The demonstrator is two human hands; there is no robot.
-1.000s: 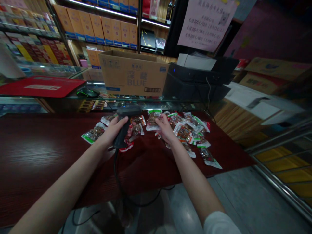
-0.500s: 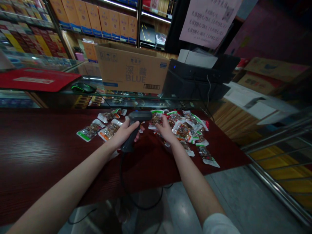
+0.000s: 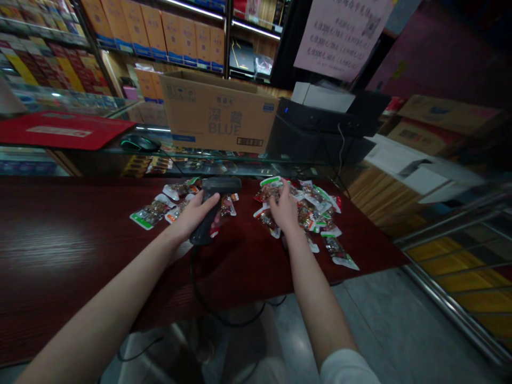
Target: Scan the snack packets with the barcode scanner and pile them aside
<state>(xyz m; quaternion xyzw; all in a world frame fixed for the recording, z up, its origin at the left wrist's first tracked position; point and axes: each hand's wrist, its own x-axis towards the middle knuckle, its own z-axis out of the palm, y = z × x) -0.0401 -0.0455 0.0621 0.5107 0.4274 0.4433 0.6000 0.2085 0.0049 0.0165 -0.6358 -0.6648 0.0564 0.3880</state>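
A dark handheld barcode scanner (image 3: 205,226) is gripped in my left hand (image 3: 191,216), its head pointing right and its cable hanging down over the table edge. Small clear snack packets (image 3: 150,212) lie left of and beside this hand, and another snack packet (image 3: 229,205) shows just under the scanner's head. My right hand (image 3: 286,209) is at the left side of a loose pile of snack packets (image 3: 310,210). Its thumb and fingers are on a green-topped snack packet (image 3: 270,184); the far fingers are partly hidden.
A lone packet (image 3: 338,252) lies near the right of the dark red table (image 3: 72,250). Behind are a large cardboard box (image 3: 220,114), a black printer (image 3: 330,114), a mouse (image 3: 140,143) and a red mat (image 3: 60,128). A metal rack (image 3: 452,309) stands at right.
My right hand has shifted right, and the green-topped packet beside its fingers appears to have shifted with it. My left hand has drawn slightly left with the scanner, exposing more of a packet.
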